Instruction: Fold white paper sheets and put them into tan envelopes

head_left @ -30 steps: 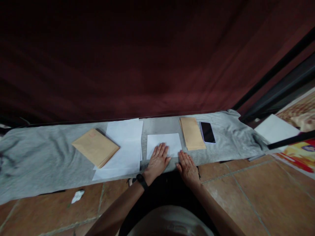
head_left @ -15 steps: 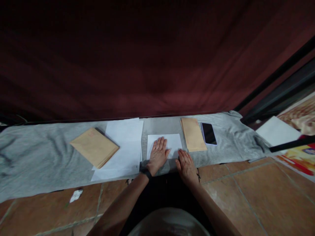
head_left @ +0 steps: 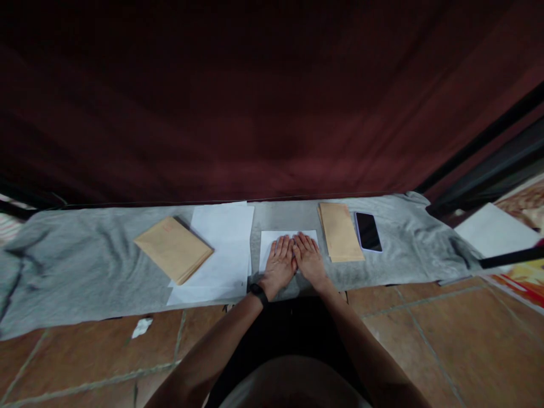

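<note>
A white sheet of paper (head_left: 267, 242), folded or small in size, lies flat on the grey cloth in front of me. My left hand (head_left: 280, 265), with a black band on its wrist, rests palm down on the paper, fingers stretched out. Beside it my right hand (head_left: 309, 259) also lies flat on the paper, its fingers extended. The two hands touch or nearly touch at the thumbs and cover much of the sheet. Neither hand grips anything.
Larger white sheets (head_left: 227, 243) lie to the left, partly under a stack of brown envelopes (head_left: 173, 249). More brown envelopes (head_left: 341, 232) and a phone (head_left: 369, 232) are on the right. The grey cloth (head_left: 85, 255) covers a long narrow surface against a dark red curtain (head_left: 272, 130).
My right hand has moved up and left from the paper's lower right corner to beside my left hand. The left hand stays on the sheet. The view has shifted slightly.
</note>
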`<action>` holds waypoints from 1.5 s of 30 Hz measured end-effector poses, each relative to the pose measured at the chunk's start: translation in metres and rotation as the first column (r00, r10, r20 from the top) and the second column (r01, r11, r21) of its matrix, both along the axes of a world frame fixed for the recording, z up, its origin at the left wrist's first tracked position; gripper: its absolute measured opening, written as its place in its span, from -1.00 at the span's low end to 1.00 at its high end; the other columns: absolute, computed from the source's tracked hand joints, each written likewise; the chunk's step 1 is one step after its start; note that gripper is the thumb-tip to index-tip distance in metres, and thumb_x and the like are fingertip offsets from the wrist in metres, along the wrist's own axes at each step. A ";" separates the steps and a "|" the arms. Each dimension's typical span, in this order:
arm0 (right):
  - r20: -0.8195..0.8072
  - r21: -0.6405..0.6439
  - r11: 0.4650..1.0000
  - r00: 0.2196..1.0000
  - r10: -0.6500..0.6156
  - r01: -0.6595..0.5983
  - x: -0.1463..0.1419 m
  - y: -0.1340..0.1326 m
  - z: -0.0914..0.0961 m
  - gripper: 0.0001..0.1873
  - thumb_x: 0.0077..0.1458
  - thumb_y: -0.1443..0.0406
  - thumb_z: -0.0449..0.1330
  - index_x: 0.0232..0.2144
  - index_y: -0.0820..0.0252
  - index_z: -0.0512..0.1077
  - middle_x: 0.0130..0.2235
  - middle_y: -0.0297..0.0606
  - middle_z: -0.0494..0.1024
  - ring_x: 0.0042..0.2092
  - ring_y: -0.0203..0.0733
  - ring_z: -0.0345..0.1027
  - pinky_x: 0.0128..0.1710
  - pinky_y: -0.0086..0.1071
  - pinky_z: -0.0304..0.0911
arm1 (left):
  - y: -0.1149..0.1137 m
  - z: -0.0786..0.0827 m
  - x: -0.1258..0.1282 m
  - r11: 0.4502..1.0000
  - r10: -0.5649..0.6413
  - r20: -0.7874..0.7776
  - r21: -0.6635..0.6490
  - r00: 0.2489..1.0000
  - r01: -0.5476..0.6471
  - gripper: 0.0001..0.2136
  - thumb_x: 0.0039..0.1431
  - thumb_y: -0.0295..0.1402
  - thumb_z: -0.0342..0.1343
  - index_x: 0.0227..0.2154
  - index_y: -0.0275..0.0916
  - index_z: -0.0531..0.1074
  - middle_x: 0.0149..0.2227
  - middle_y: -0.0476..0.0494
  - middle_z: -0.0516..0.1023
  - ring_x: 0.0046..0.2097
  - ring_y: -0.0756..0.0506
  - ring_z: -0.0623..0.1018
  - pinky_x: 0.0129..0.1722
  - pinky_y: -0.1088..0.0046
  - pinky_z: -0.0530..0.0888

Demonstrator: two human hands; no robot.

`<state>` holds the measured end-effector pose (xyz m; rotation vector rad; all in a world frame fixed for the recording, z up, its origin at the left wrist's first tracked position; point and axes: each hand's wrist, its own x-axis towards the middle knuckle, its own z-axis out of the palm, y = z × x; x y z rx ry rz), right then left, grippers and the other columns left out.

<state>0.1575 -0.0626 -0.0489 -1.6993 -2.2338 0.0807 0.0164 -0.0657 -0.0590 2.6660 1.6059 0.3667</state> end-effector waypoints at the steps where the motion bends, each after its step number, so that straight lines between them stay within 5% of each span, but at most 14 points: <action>1: 0.005 0.003 1.000 1.000 -0.005 0.005 0.000 0.000 0.000 -0.48 0.42 0.28 -0.21 0.30 0.26 0.24 0.35 -0.08 0.21 0.40 -0.05 -0.02 0.34 -0.01 -0.06 | 0.000 0.001 0.000 1.000 -0.001 -0.009 -0.007 1.000 0.001 -0.40 0.30 -0.35 -0.14 0.37 -0.43 -0.01 0.41 -0.38 0.06 0.44 -0.24 0.00 0.39 0.00 0.03; 10: 0.013 0.036 0.993 0.994 -0.109 0.109 -0.005 0.007 -0.002 -0.48 0.41 0.23 -0.14 0.32 0.24 0.22 0.34 -0.07 0.26 0.32 0.04 0.11 0.26 -0.03 0.03 | 0.016 0.013 -0.002 0.999 -0.003 -0.011 -0.035 1.000 0.003 -0.46 0.32 -0.36 -0.19 0.33 -0.40 0.13 0.36 -0.34 0.20 0.39 -0.26 0.18 0.34 0.03 0.14; 16: 0.017 0.018 0.989 0.989 -0.145 0.145 -0.008 0.012 0.002 -0.50 0.39 0.23 -0.11 0.30 0.21 0.24 0.32 -0.08 0.29 0.23 0.06 0.22 0.20 -0.02 0.10 | 0.024 0.016 -0.004 0.998 0.032 0.017 -0.045 0.999 -0.031 -0.49 0.34 -0.36 -0.21 0.32 -0.34 0.16 0.38 -0.26 0.19 0.41 -0.20 0.11 0.38 0.08 0.08; 32: 0.010 0.070 0.982 0.984 -0.179 0.178 -0.010 0.012 -0.010 -0.42 0.40 0.17 -0.12 0.33 0.38 0.16 0.34 0.06 0.21 0.36 0.08 0.08 0.31 0.02 -0.02 | 0.025 0.006 -0.016 0.972 0.234 0.059 -0.018 0.970 -0.233 -0.44 0.35 -0.32 -0.23 0.36 -0.39 0.05 0.40 -0.33 0.10 0.43 -0.21 0.06 0.39 0.04 0.06; 45: 0.017 0.157 0.971 0.982 -0.187 0.182 0.008 -0.027 -0.018 -0.37 0.40 0.15 -0.10 0.34 0.48 0.09 0.34 0.15 0.20 0.35 0.11 0.08 0.29 -0.02 0.04 | 0.019 0.007 -0.022 0.958 0.285 0.045 0.021 0.957 -0.286 -0.43 0.35 -0.29 -0.21 0.36 -0.44 0.07 0.38 -0.39 0.14 0.43 -0.24 0.07 0.37 0.03 0.11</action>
